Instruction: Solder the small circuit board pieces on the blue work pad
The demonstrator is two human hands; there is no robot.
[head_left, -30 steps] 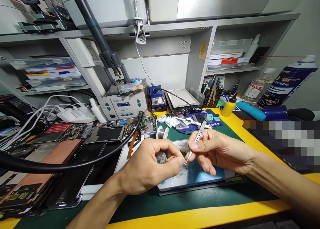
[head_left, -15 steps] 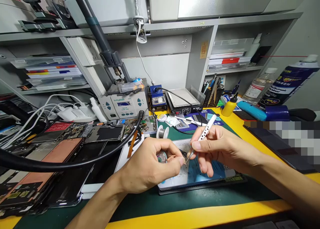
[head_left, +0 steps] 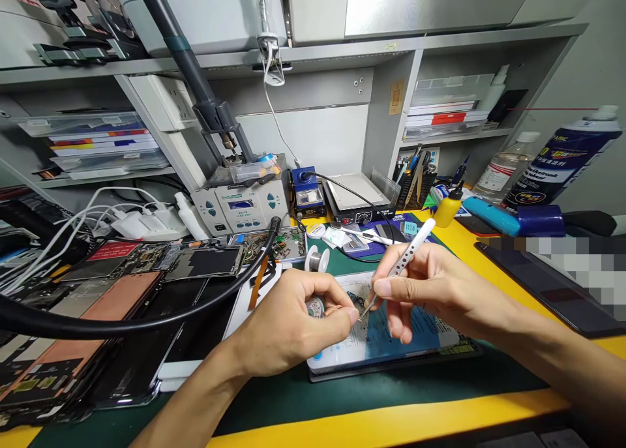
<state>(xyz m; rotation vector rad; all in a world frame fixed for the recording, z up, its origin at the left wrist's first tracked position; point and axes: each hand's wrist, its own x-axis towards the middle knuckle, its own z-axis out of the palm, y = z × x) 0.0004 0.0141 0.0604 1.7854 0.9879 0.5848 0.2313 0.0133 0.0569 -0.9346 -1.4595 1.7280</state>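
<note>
My left hand (head_left: 298, 324) is closed around a small round spool (head_left: 314, 306) with a printed label, which looks like desoldering wick; the fingers cover most of it. A thin end shows at the tips of its thumb and forefinger. Pinched in my right hand (head_left: 420, 285) are white tweezers (head_left: 405, 259) with a row of holes, tilted down to the left. Their metal tips meet the thin end beside my left fingertips; whether they grip it I cannot tell. Below both hands lies a blue and white printed pad (head_left: 391, 343), with a small dark circuit board (head_left: 358, 299) partly hidden on it.
A solder wire reel (head_left: 317, 260) stands behind my left hand. A black hose (head_left: 195, 314) arches across the phone parts (head_left: 112, 311) at left. Farther back are a hot air station (head_left: 244, 207), a soldering station (head_left: 307, 194), a hot plate (head_left: 359, 197) and a yellow bottle (head_left: 447, 207).
The tweezers' upper end has swung slightly to the right, and their tips have shifted a little left and down. My left hand has barely moved and keeps its hold.
</note>
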